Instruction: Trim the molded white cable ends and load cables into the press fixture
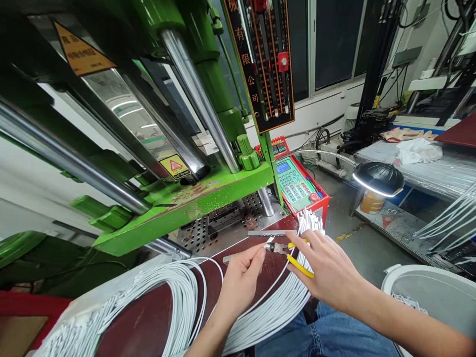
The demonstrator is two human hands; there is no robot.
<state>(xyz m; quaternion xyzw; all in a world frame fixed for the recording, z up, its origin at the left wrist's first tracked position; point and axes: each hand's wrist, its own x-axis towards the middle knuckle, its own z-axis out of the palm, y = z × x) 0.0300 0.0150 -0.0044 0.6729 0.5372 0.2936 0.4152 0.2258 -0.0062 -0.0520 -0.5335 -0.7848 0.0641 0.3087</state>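
Right up close, bare forearms (401, 313) reach in from the lower edge, with blue jeans (330, 332) beneath them. Out to the hands, and here's the action: the right hand (329, 263) has its fingers wrapped round the yellow-handled pliers (281, 249), handles spread a little, nose pointing left. Facing it, the left hand (241, 277) pinches a small white piece (267, 245) between thumb and forefinger, right at the tips of the pliers. Whether those tips bite on it, I can't tell; the fingers crowd the view.

Under the hands, a thick right-hand cable bundle (267, 317) sweeps across the brown desk (139, 317), its white ends bunched up just behind the right hand. Over to the left, the second cable bundle (182, 297) curves round in a broad loop, well apart from the pliers. Just beyond the fingers lies a grey metal bar (267, 233), and behind it towers the green press (208, 193), a red control panel (297, 183) at its side. Off to the right, a lit black lamp (379, 177) hangs on its bendy neck, and below that, near the right forearm, a pale bin (442, 292) holds white scraps (409, 301).
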